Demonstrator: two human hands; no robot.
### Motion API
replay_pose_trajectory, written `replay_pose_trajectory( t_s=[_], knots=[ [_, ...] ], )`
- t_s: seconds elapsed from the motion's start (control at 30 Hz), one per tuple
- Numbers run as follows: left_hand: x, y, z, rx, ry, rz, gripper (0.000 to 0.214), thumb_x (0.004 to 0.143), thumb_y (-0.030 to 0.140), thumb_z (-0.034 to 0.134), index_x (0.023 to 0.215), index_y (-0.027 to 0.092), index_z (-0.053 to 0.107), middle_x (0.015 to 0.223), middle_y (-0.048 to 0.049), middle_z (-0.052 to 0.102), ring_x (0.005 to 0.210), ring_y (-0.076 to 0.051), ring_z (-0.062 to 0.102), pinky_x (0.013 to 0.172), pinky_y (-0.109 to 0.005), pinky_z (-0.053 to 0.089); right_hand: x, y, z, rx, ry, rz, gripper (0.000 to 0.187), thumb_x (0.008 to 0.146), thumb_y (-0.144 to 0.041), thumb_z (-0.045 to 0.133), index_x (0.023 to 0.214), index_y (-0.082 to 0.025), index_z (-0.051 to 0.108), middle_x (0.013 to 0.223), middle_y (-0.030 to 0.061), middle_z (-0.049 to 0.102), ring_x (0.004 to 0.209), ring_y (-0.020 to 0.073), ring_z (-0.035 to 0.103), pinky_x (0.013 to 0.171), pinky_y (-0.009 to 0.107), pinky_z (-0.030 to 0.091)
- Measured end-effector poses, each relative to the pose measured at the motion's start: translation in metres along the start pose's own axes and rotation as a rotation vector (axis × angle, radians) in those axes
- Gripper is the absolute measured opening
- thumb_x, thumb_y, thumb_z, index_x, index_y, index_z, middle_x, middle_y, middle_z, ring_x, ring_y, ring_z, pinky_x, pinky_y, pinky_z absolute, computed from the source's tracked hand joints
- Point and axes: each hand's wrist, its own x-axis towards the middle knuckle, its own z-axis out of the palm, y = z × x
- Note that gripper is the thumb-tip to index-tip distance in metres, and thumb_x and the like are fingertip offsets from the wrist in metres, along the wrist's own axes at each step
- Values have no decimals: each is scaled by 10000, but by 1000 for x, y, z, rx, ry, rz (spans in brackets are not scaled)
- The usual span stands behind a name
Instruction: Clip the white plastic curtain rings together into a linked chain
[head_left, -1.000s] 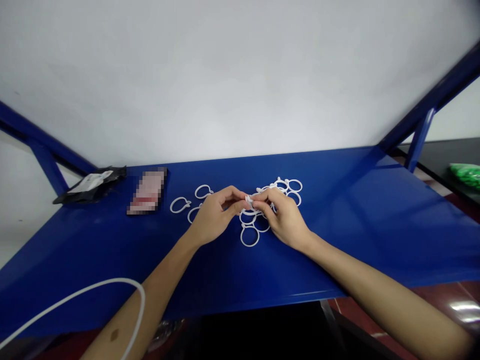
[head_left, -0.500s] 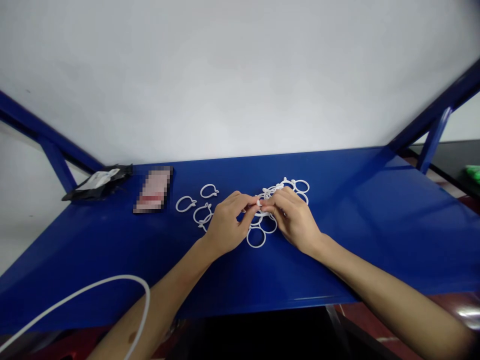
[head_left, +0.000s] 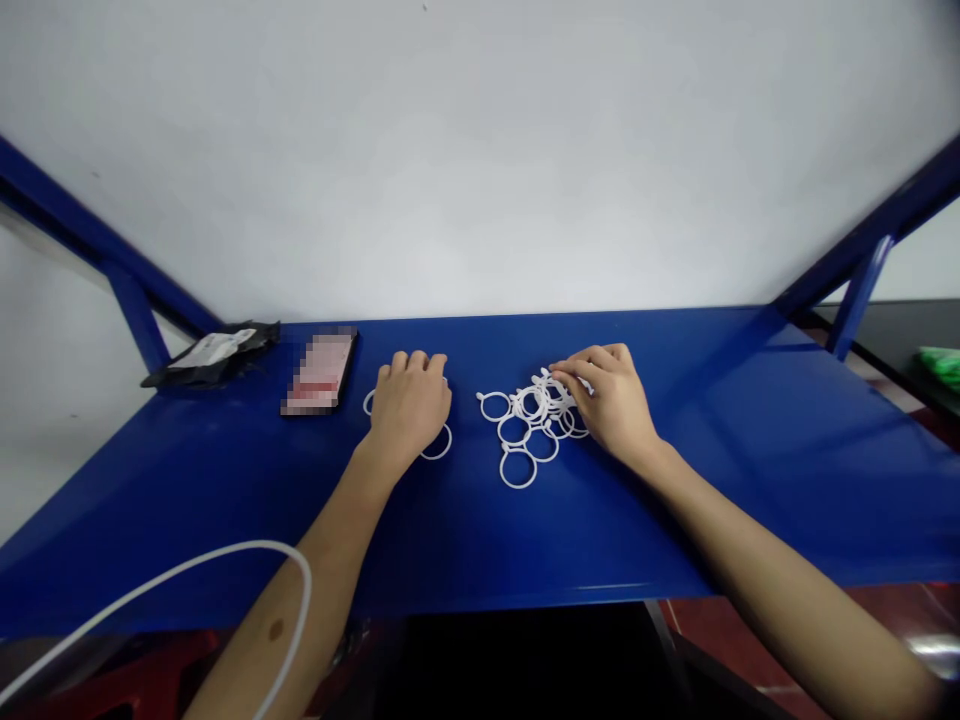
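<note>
Several white plastic rings point(head_left: 517, 468), each with a small knobbed closure, lie in an overlapping heap on the blue table point(head_left: 480, 540). At the heap's upper right edge, my right hand point(head_left: 609, 395) is closed, thumb and forefinger pinched at a white ring there. My left hand point(head_left: 411, 405) rests palm down over a smaller group of rings at the left. Its fingers are curled and their tips hidden, so what they grip does not show. Parts of a white ring point(head_left: 437, 443) stick out beside that hand.
A phone point(head_left: 321, 372) with a blurred screen and a black plastic package point(head_left: 217, 352) lie at the back left. A white cable point(head_left: 247, 545) loops across the front left, over my forearm. Blue frame posts point(head_left: 135, 310) rise at the table's sides before a pale wall.
My hands have parted from their meeting point above the heap. The left has moved left over the smaller ring group; the right has shifted slightly right and up to the heap's edge.
</note>
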Motion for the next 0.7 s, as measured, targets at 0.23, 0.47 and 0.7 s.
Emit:
replay_pose_trajectory(
  t_s=[0.23,0.47,0.7],
  knots=[
    [3,-2,15,-6,-38,40,304,966,174,433,1117,166,697,1080,-153,701,1029,-341,569,834,-460,441,-1,-2,3,-33,16,-23,227,969,-253,586,1088,-214,776,999,93,722,947,281,479,805,452,517],
    [-3,17,-8,-605,178,304,169,986,249,536,1077,222,676,1029,-41,728,974,-215,603,898,-385,479,-2,-28,-7,126,-60,-91,296,984,-260,569,1256,-211,674,1121,103,703,1059,273,561,910,476,513],
    [-18,32,-29,-1385,-88,246,151,950,341,617,1033,236,686,909,-24,740,808,-146,688,772,-292,560,-8,-46,-12,499,-227,46,214,1034,-267,462,1171,-198,612,987,57,726,877,167,675,789,330,541]
  ],
)
